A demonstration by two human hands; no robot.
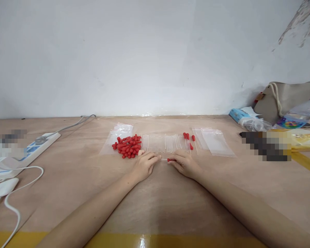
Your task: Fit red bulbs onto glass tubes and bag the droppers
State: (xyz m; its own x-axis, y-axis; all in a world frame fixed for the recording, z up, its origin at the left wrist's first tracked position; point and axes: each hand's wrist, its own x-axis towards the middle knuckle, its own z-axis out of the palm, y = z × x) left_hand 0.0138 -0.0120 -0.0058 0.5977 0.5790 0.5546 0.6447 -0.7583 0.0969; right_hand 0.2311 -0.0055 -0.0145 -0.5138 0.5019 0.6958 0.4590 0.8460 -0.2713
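Red bulb (pixel 169 160) first: pinching it in the right hand (pixel 184 163) between thumb and fingertips, and gripping a thin clear tube (pixel 164 159) by the opposite end in the left hand (pixel 145 164), fingers curled and close together. Lining up bulb and tube in one straight run between both hands, around the middle of the wooden-looking tabletop (pixel 155 201). Not being able to tell the depth of the fit, tbh. Looking just past the knuckles at a row of loose clear tubes (pixel 160 143), plus a few red-capped ones (pixel 187 136) at its right end. Seeing a heap of red bulbs (pixel 126 147) too, right next to the left hand, and clear plastic bags (pixel 107 146) poking out around it. Spotting more flat bags (pixel 218 142) to the right, a bit apart from the right hand. Also noticing a white power strip (pixel 51 138) way off left, a blue pack (pixel 238 114) and a grey bag (pixel 297 100) far right, and yellow tape (pixel 113 240) along the near edge.
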